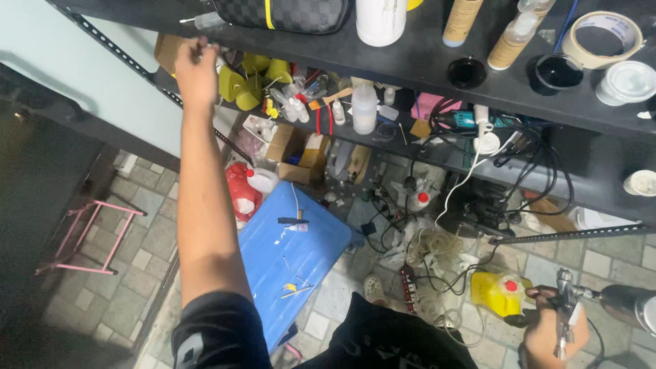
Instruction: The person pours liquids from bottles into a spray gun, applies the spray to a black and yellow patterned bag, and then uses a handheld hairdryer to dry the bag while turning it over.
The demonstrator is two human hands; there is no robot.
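Left hand (196, 70) is reaching up to the shelf edge (403, 65), fingers (198, 45) curling shut on something too small to identify, just beside the yellow cups (247, 83). Right hand (551, 333) is gripping a metal airbrush (566, 301), its long axis upright, beside a yellow bottle (501, 292).
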